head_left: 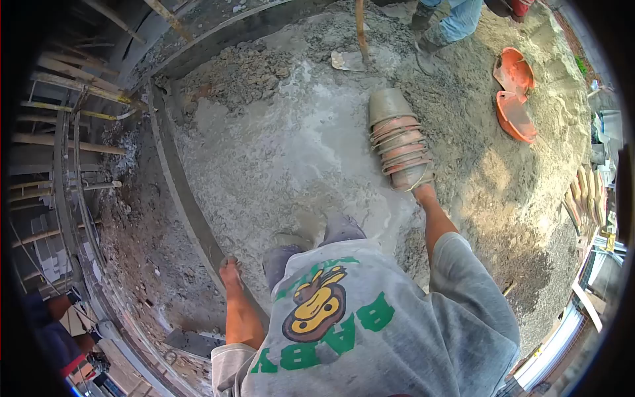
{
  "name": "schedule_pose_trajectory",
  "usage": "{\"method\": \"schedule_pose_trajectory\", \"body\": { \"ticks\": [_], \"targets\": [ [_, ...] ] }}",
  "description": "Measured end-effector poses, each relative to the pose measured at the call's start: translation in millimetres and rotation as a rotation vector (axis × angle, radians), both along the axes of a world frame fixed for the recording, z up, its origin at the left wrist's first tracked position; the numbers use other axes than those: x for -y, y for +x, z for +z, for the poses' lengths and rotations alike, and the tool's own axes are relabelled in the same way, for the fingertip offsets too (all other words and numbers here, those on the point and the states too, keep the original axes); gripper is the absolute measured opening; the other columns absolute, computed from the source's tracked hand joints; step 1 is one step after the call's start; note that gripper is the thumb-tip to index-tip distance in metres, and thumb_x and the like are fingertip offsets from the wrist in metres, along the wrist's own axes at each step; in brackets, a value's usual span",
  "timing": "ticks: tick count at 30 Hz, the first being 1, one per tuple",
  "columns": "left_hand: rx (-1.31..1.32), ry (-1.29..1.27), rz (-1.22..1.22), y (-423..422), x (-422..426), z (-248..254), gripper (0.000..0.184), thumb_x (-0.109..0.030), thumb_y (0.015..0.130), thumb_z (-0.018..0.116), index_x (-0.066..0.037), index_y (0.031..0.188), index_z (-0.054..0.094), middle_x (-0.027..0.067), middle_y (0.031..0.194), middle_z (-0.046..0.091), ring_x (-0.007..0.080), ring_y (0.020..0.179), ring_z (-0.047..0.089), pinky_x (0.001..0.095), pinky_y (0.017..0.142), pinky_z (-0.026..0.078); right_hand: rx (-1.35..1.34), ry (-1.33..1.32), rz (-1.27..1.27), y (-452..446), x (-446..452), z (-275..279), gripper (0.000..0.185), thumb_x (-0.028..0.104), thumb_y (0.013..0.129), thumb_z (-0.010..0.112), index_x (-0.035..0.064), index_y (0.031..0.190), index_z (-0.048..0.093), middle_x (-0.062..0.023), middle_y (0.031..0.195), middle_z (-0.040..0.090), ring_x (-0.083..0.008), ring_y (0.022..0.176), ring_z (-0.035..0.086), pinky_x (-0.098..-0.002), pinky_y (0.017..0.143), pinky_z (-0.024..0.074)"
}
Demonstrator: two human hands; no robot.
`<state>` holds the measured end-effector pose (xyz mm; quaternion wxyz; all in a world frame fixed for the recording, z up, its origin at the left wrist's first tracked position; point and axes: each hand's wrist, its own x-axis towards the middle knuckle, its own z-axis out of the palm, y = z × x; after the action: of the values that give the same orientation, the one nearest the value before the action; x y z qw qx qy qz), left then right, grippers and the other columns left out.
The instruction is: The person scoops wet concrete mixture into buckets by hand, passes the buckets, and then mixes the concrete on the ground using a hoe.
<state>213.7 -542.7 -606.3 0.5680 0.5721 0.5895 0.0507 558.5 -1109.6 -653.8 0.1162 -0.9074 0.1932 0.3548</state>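
Just beyond the right hand [424, 192], touching it, lies the bucket stack [401, 140]; I cannot tell the hand's grip.

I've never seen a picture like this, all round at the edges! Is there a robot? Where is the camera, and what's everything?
No robot here, just a person with bare hands. There is one picture, taken by a camera on that person's head, looking forward and down, so you see their grey shirt too. The right hand is at the near end of a stack of buckets and seems to hold it. The left hand is at the long raised edge; I see nothing held in it. On the ground lie wet grey mud and two orange tubs. Another person's legs show at the top.
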Motion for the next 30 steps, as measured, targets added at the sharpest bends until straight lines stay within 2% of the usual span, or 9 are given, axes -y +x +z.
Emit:
{"method": "schedule_pose_trajectory", "body": {
  "ticks": [3, 4, 7, 9, 11, 20, 23, 26, 30],
  "targets": [
    [0.009, 0.042, -0.076, 50, 9, 18, 0.029, -0.029, 0.087, 0.058, -0.002, 0.098, 0.059, 0.0056, 0.088, 0.061, 0.0163, 0.073, 0.061, 0.025, 0.053, 0.041, 0.108, -0.109, -0.007, -32, 64, -19, 0.041, 0.026, 0.077, 0.043, 0.0005, 0.102, 0.065, -0.0226, 0.112, 0.059, -0.0364, 0.105, 0.057, -0.0418, 0.092, 0.0435],
    [-0.005, 0.051, -0.114, 60, 10, 21, 0.03, -0.03, 0.087, 0.058, -0.002, 0.1, 0.059, 0.006, 0.089, 0.062, 0.0167, 0.075, 0.062, 0.0255, 0.054, 0.041, -0.01, -0.097, 0.283, -38, 76, -22, 0.041, 0.025, 0.078, 0.04, 0.0004, 0.096, 0.067, -0.0212, 0.108, 0.061, -0.0367, 0.101, 0.059, -0.0427, 0.089, 0.0454],
    [-0.063, 0.043, -0.244, 65, 3, 21, 0.037, -0.03, 0.087, 0.058, 0.001, 0.107, 0.058, 0.0078, 0.091, 0.062, 0.0172, 0.076, 0.062, 0.0275, 0.057, 0.042, -0.066, 0.032, 0.04, -69, 69, -37, 0.04, 0.026, 0.078, 0.04, 0.0002, 0.092, 0.068, -0.0191, 0.105, 0.063, -0.0348, 0.099, 0.06, -0.043, 0.085, 0.0474],
    [-0.096, 0.046, -0.26, 78, 4, 25, 0.039, -0.03, 0.087, 0.058, 0.003, 0.109, 0.058, 0.0086, 0.09, 0.062, 0.0166, 0.074, 0.061, 0.0275, 0.057, 0.044, 0.081, 0.154, -0.119, -101, 47, -55, 0.033, 0.027, 0.076, 0.048, 0.001, 0.085, 0.066, -0.0154, 0.086, 0.065, -0.0275, 0.08, 0.063, -0.0378, 0.072, 0.0496],
    [-0.08, 0.029, -0.294, 89, 1, 18, 0.04, -0.029, 0.087, 0.058, 0.004, 0.109, 0.058, 0.0093, 0.089, 0.062, 0.0163, 0.072, 0.06, 0.028, 0.059, 0.045, 0.042, 0.254, -0.341, -120, -7, 11, 0.026, 0.026, 0.074, 0.058, 0.0021, 0.082, 0.064, -0.0101, 0.067, 0.063, -0.0198, 0.057, 0.063, -0.0314, 0.056, 0.0509],
    [-0.053, -0.002, -0.36, 36, -15, -29, 0.037, -0.028, 0.086, 0.058, 0.006, 0.103, 0.062, 0.0093, 0.086, 0.062, 0.0174, 0.072, 0.06, 0.0305, 0.067, 0.051, 0.102, 0.346, -0.112, -197, -14, -13, 0.027, 0.026, 0.075, 0.062, 0.0021, 0.087, 0.064, -0.0094, 0.072, 0.064, -0.0174, 0.059, 0.061, -0.0302, 0.056, 0.0491],
    [-0.144, 0.011, -0.341, -8, -32, -31, 0.038, -0.032, 0.086, 0.058, 0.001, 0.105, 0.061, 0.0081, 0.089, 0.063, 0.0173, 0.076, 0.061, 0.0306, 0.065, 0.049, 0.139, 0.314, -0.095, -199, -16, 13, 0.033, 0.03, 0.072, 0.057, 0.0008, 0.085, 0.064, -0.0144, 0.078, 0.066, -0.0251, 0.065, 0.065, -0.0348, 0.067, 0.0515],
    [-0.16, 0.008, -0.29, -47, -68, -55, 0.04, -0.039, 0.086, 0.057, -0.007, 0.11, 0.058, 0.0059, 0.094, 0.064, 0.0176, 0.079, 0.063, 0.0318, 0.061, 0.045, 0.063, 0.403, -0.487, -207, -10, -15, 0.028, 0.026, 0.073, 0.06, 0.0014, 0.085, 0.065, -0.0118, 0.073, 0.065, -0.0225, 0.058, 0.064, -0.0338, 0.057, 0.0518],
    [-0.188, -0.025, -0.104, -50, -88, -48, 0.036, -0.032, 0.085, 0.059, -0.003, 0.106, 0.058, 0.0062, 0.084, 0.062, 0.018, 0.068, 0.061, 0.0314, 0.055, 0.044, 0.03, 0.371, -0.433, -205, -40, 41, 0.029, 0.02, 0.078, 0.063, -0.0002, 0.099, 0.063, -0.0136, 0.082, 0.066, -0.0208, 0.065, 0.064, -0.0333, 0.056, 0.0511]
  ]
}}
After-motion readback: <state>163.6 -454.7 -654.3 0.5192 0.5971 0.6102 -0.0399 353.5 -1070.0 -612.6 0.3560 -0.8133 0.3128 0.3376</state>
